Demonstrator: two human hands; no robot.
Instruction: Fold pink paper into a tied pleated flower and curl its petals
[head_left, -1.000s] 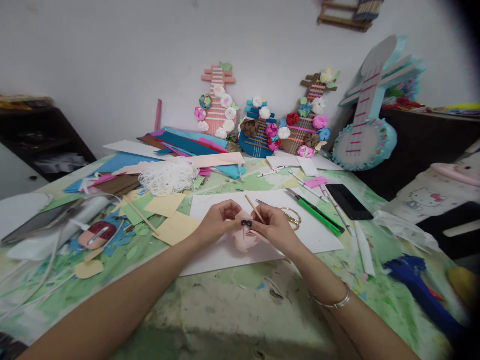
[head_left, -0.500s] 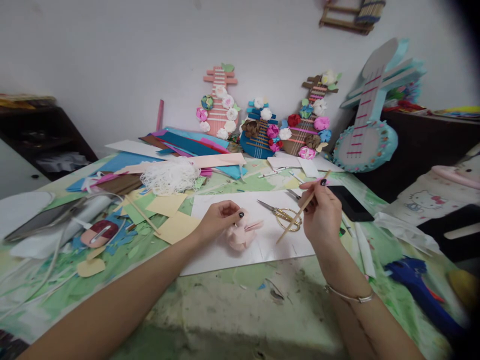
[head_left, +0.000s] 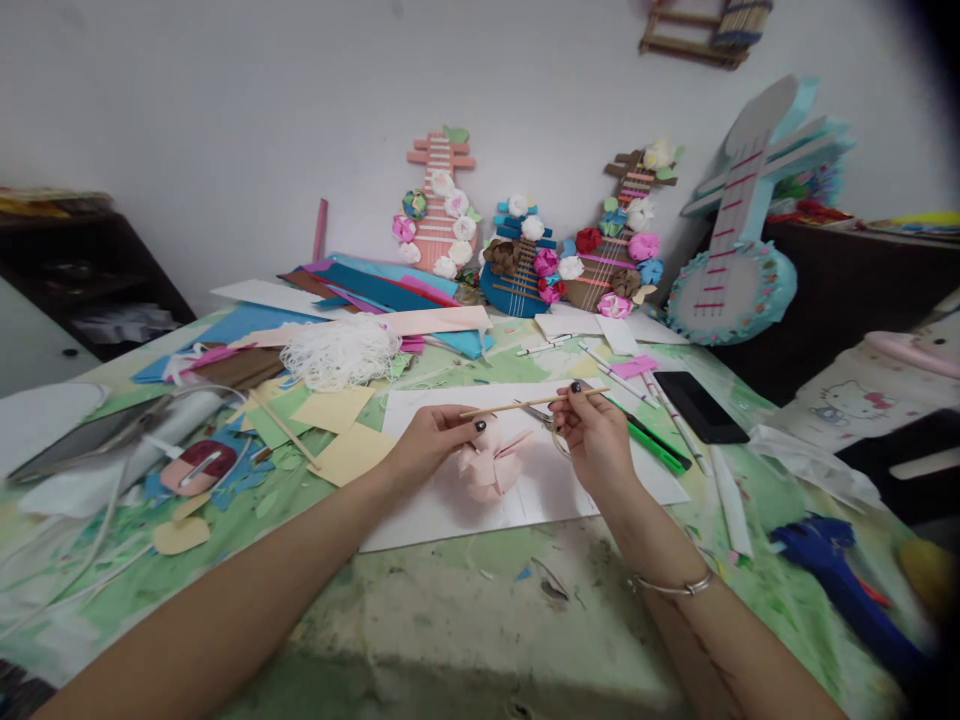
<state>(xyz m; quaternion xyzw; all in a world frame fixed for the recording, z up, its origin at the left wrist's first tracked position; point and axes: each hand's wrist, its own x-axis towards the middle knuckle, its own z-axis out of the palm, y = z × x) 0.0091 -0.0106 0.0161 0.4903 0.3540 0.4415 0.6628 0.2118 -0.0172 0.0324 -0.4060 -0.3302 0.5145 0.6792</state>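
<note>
Between the thumb and fingers of my left hand (head_left: 439, 440) is a pale pink crepe paper flower (head_left: 491, 475), its petals hanging below the fingertips. My right hand (head_left: 596, 435) pinches a thin wooden stick (head_left: 517, 405), which lies nearly level and reaches across to my left fingers. Whether its tip touches the flower I cannot tell. Beneath both hands is a white board (head_left: 427, 520). Scissors (head_left: 534, 412) with gold handles lie on it, partly hidden by my right hand. A green utility knife (head_left: 656, 445) rests just right of that hand.
A black phone (head_left: 701, 407) and several pens lie to the right, with a blue glue gun (head_left: 840, 570) nearer me. White shredded paper (head_left: 341, 352), coloured sheets and yellow paper squares (head_left: 349, 453) fill the left. Decorated paper lutes (head_left: 442, 215) lean on the wall.
My right hand has moved left and turned the stick from a steep slant to nearly level, its end now at my left fingers. The utility knife and a pink slip have come into view.
</note>
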